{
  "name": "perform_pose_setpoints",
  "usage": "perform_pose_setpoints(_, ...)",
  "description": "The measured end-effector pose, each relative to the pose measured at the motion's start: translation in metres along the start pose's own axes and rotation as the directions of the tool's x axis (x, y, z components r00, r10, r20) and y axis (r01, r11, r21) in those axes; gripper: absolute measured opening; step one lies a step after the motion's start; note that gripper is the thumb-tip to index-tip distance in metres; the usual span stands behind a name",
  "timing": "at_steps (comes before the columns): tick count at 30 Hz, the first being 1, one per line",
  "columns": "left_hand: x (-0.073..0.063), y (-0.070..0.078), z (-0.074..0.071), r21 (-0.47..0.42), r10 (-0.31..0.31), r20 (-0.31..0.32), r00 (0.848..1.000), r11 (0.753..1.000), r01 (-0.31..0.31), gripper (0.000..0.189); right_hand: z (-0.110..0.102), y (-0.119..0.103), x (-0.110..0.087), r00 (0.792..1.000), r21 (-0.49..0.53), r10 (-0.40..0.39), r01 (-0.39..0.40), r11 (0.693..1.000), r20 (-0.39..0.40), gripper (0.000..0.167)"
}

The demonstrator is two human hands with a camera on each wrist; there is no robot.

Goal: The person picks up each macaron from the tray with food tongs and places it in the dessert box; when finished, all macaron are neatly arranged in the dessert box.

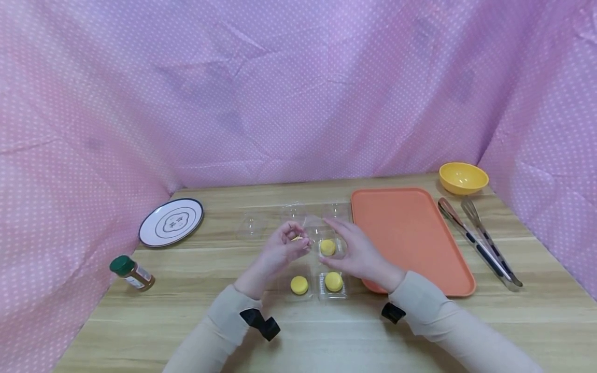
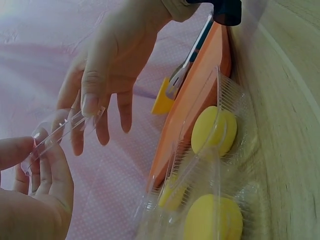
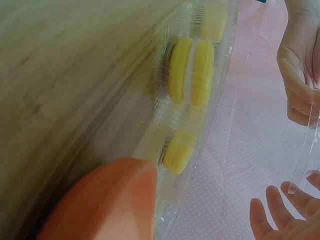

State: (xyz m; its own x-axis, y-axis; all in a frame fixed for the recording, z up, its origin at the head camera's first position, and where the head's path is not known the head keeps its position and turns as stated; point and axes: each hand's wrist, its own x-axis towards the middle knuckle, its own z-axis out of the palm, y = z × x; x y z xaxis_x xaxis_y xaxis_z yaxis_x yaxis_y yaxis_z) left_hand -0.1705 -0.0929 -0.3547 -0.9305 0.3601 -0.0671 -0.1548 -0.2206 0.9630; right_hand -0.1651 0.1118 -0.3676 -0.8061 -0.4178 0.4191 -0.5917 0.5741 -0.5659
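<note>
My left hand (image 1: 282, 243) pinches the edge of a small clear plastic lid (image 2: 62, 125) between thumb and curled fingers. At the lid's other end is my right hand (image 1: 356, 251), its fingers mostly straight and spread, with the thumb against the plastic in the left wrist view. Below both hands, clear plastic boxes (image 2: 235, 92) hold several yellow macarons. One macaron (image 1: 333, 282) sits front right, another (image 1: 299, 285) front left, and a third (image 1: 327, 247) shows between my right thumb and index finger. My left hand partly hides one more. White filling shows in a macaron (image 3: 191, 72) in the right wrist view.
An orange tray (image 1: 406, 238) lies right of the boxes. Beyond it are tongs (image 1: 471, 238), a whisk (image 1: 489, 238) and a yellow bowl (image 1: 463, 178). At left are a white plate (image 1: 160, 217) and a green-capped spice jar (image 1: 132, 273). Clear lids (image 1: 252, 226) lie behind the boxes.
</note>
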Motion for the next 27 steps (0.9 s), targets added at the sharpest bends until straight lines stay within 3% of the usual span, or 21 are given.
perform_pose_setpoints(5, -0.001, -0.003, -0.005, 0.136, 0.004, 0.011, 1.000, 0.991, -0.005, 0.022, -0.001, 0.001, 0.000, 1.000, 0.004, -0.027, 0.027, 1.000, 0.008, 0.082)
perform_pose_setpoints(7, -0.003, -0.004, -0.007, 0.269, 0.034, 0.006, 0.999, 0.963, -0.034, 0.028, -0.003, 0.001, -0.001, 0.999, 0.010, -0.030, 0.030, 0.999, 0.019, 0.082)
perform_pose_setpoints(8, -0.004, -0.005, -0.009, 0.352, 0.059, 0.011, 0.998, 0.934, -0.059, 0.033, -0.003, 0.001, -0.001, 0.999, 0.012, -0.032, 0.031, 0.999, 0.027, 0.082)
perform_pose_setpoints(10, -0.006, -0.007, -0.010, 0.515, 0.119, 0.045, 0.992, 0.848, -0.125, 0.046, -0.004, 0.003, -0.002, 0.998, 0.009, -0.029, 0.028, 1.000, 0.048, 0.082)
perform_pose_setpoints(13, -0.011, -0.009, -0.012, 0.724, 0.196, 0.130, 0.972, 0.651, -0.228, 0.062, -0.006, 0.004, -0.005, 0.995, -0.012, -0.038, 0.039, 0.999, 0.088, 0.082)
perform_pose_setpoints(16, -0.014, -0.010, -0.011, 0.829, 0.218, 0.213, 0.952, 0.475, -0.294, 0.073, -0.008, 0.005, -0.009, 0.990, -0.029, -0.059, 0.063, 0.998, 0.130, 0.079)
perform_pose_setpoints(18, -0.015, -0.010, -0.010, 0.863, 0.215, 0.253, 0.943, 0.390, -0.321, 0.077, -0.009, 0.007, -0.011, 0.986, -0.038, -0.072, 0.078, 0.996, 0.154, 0.077)
perform_pose_setpoints(20, -0.015, -0.011, -0.009, 0.881, 0.205, 0.290, 0.935, 0.324, -0.345, 0.078, -0.009, 0.009, -0.013, 0.981, -0.046, -0.078, 0.088, 0.995, 0.178, 0.076)
perform_pose_setpoints(22, -0.015, -0.011, -0.008, 0.891, 0.193, 0.319, 0.928, 0.273, -0.363, 0.078, -0.010, 0.010, -0.016, 0.977, -0.046, -0.079, 0.090, 0.995, 0.198, 0.076)
perform_pose_setpoints(25, -0.015, -0.012, -0.007, 0.899, 0.171, 0.341, 0.924, 0.230, -0.374, 0.078, -0.011, 0.012, -0.019, 0.972, -0.050, -0.070, 0.083, 0.995, 0.223, 0.076)
perform_pose_setpoints(27, -0.015, -0.013, -0.007, 0.900, 0.159, 0.351, 0.923, 0.216, -0.379, 0.078, -0.011, 0.013, -0.022, 0.970, -0.054, -0.059, 0.074, 0.996, 0.234, 0.077)
